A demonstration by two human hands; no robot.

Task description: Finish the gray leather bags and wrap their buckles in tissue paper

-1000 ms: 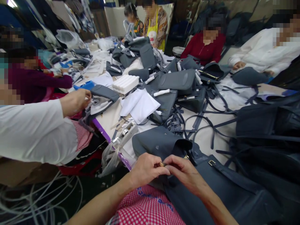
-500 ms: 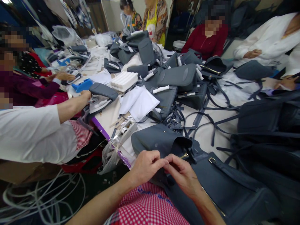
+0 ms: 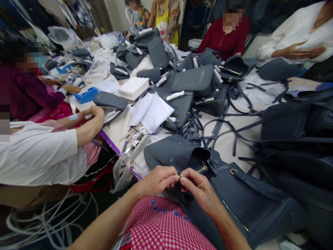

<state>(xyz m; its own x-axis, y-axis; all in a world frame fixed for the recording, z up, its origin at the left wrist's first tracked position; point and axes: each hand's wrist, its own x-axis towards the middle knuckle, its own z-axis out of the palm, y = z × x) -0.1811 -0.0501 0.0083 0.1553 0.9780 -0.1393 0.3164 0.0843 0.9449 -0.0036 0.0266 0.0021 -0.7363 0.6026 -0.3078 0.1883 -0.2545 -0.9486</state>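
Note:
Between the fingertips of my two hands is a small gold-coloured metal piece [image 3: 178,176], too small to name its kind. My left hand [image 3: 158,180] pinches it from the left, and my right hand [image 3: 196,185] pinches from the right, fingers bent and closed. Just behind and under my hands lies a dark blue-grey handbag [image 3: 166,152], its mouth gaping to the right with a gold zip end [image 3: 203,168] showing. Another dark bag [image 3: 249,198] with a gold buckle and a gold zip lies to the right, partly behind my right forearm.
A metal tape dispenser [image 3: 136,144] stands at the table's purple edge. Beyond are white sheets [image 3: 153,113], a foam stack [image 3: 134,87], loose straps [image 3: 192,128] and heaped bags [image 3: 192,79]. A co-worker's white sleeve [image 3: 47,149] reaches in at left; other people sit around.
My fingertips have drawn slightly apart, and the gold piece now shows between them. The co-worker at left has brought both hands together; the view has shifted a little.

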